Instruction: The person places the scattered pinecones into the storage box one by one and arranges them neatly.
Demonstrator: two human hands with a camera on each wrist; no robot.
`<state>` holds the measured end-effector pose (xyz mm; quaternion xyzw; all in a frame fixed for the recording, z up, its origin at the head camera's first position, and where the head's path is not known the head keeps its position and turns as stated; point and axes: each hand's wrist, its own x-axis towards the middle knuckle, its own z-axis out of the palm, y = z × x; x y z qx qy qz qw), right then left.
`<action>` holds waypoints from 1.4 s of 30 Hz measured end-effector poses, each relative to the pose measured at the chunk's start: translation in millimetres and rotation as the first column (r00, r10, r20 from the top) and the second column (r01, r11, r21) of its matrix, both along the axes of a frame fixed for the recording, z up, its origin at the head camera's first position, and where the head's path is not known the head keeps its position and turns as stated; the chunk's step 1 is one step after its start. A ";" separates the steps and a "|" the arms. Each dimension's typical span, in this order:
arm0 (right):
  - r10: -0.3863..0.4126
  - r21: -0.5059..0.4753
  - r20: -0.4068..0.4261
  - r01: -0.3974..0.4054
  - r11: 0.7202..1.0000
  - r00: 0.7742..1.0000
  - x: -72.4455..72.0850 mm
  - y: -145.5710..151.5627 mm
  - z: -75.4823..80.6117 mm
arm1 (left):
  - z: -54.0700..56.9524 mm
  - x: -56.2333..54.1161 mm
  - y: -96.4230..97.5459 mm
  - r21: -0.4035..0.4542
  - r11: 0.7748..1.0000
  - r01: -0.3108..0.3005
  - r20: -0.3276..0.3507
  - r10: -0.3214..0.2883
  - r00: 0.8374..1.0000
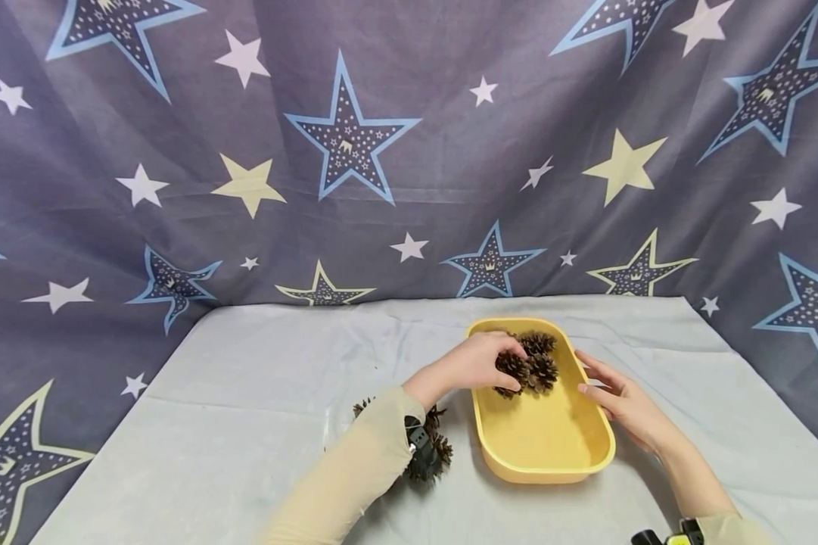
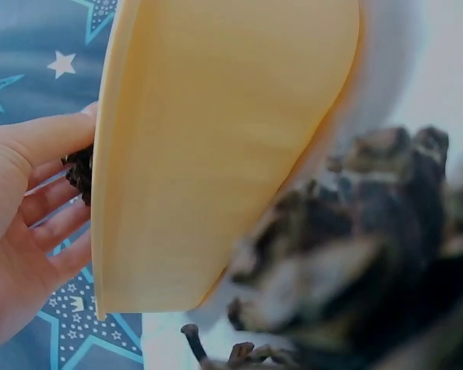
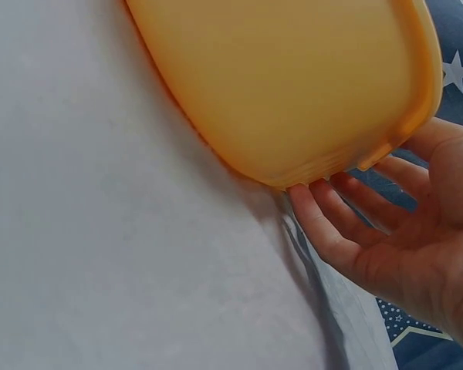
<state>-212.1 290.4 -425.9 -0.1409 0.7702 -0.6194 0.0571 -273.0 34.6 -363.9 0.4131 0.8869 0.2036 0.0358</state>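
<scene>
Several pine cones [image 1: 543,371]: bunched inside the yellow box toward its 12 o'clock end, packed close; fingers hide part of the group, so the count cannot be told.
Held pine cone [image 1: 511,368]: at the box's 10 o'clock, among the others, with thumb on one side and fingers on the other.
Left hand [image 1: 482,360]: reaches over the box's rim from 9 o'clock, thumb and fingers curved about that cone; whether the hold is firm or slack cannot be told.
Yellow box [image 1: 548,443]: at 4 o'clock from the middle of the head view, its length running roughly from 12 to 6.
Right hand [image 1: 623,401]: at the box's 3 o'clock, fingers extended and slightly spread, tips touching the outer wall without wrapping round it.
Good handling: the cone is best lowered near the box floor before the fingers part, since its scales could snag a neighbour; light pressure from 3 o'clock should keep the box from sliding.
Outer pine cones [image 1: 441,446]: near the box at 8 o'clock, partly hidden beneath the left sleeve [image 1: 354,458], which would do well to clear them.
Cloth [image 1: 245,431]: pale and creased, under the box and the outer pine cones.
Backdrop [image 1: 395,45]: starry fabric at 12 o'clock, beyond the cloth.
</scene>
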 end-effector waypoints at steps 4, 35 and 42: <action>0.000 0.003 -0.003 0.000 1.000 1.000 0.1 0.2 0.4 | -2.7 -1.5 0.9 -0.020 1.000 -0.008 0.007 0.008 1.000; -0.016 -0.007 0.058 0.016 1.000 0.998 0.0 -1.2 -0.6 | -16.1 -1.1 6.1 -0.114 0.991 -0.067 -0.013 0.066 0.998; -0.022 -0.006 0.057 0.022 1.000 0.998 -2.1 0.6 -0.2 | -15.6 -3.8 7.2 -0.122 0.991 -0.062 -0.013 0.061 0.998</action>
